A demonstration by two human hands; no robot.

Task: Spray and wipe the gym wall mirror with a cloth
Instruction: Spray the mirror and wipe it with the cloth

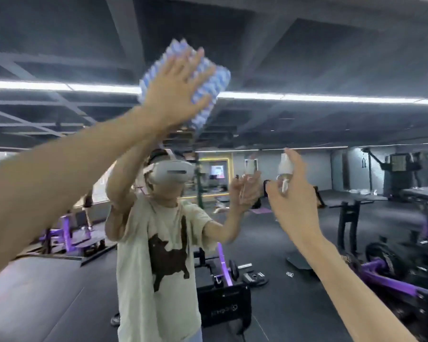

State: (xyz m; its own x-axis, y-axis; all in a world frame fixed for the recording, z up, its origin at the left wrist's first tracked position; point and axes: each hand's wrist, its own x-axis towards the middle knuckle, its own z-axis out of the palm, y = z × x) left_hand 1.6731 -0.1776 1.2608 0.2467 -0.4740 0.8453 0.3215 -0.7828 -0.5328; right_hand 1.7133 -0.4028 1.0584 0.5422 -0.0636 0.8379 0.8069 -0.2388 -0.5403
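The left hand (174,93) is raised high and lies flat on a blue-and-white checked woven cloth (216,79), its fingers (192,62) straight and spread, pressing the cloth against the upper part of the large gym wall mirror (331,58). The cloth shows around the hand on the upper and right sides. Lower and to the right, the right hand (292,201) grips a small clear plastic spray bottle with a white nozzle (285,172). Its fingers are curled round the bottle's body and one finger is on top of the nozzle, which is held near the glass. The mirror reflects the person in a white headset and a cream T-shirt with a dark cat print (158,255), both arms up. It also reflects purple-framed gym equipment (386,275) on the dark floor (269,243).
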